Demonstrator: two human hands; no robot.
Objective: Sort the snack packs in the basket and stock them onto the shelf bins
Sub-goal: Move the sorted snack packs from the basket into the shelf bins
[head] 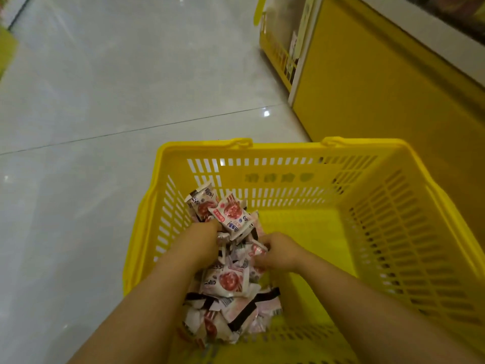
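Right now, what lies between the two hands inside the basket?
White snack packs with red print fill the gap between the left hand and the right hand, as the head view shows.

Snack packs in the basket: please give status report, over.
Left hand grips snack packs, right hand pinches one. Pile sits at left side of basket. Nothing blocks the hands.
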